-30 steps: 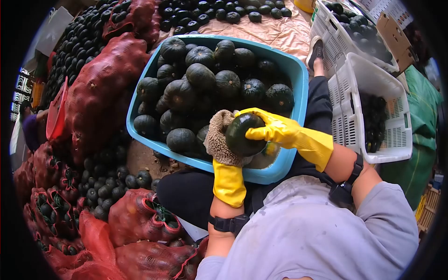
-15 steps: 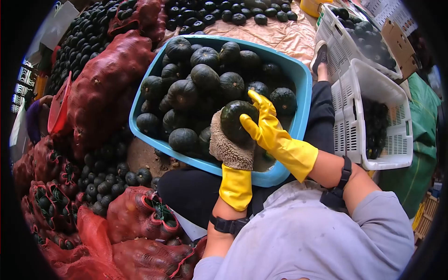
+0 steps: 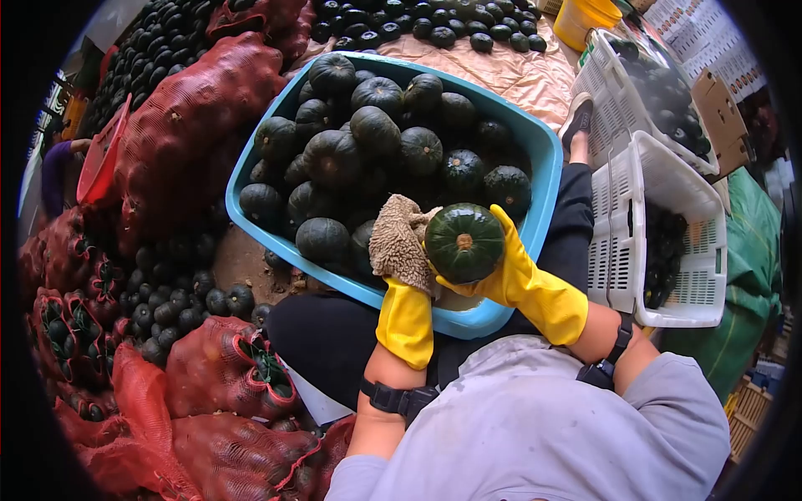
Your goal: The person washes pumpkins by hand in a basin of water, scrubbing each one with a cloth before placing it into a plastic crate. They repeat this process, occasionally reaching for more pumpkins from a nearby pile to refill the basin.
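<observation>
A wet, dark green kabocha squash rests in my right hand, its stem scar turned up toward me. The yellow glove's fingers wrap its right side and underside. My left hand, also gloved in yellow, is mostly hidden under a tan fleecy cloth, which bunches around it against the squash's left side. Both hands are over the near side of a blue basin. Many more squashes are heaped inside it, with some water showing near the front.
Red mesh sacks of squashes lie along the left, with loose squashes on the floor. White plastic crates stand at right beside my leg. Beyond the basin, squashes lie on a tan sheet near a yellow bucket.
The squash has been turned so its stem scar faces up, and moved slightly right and nearer. My right hand has shifted from its top to beneath and beside it; the cloth has slid to its left side.
</observation>
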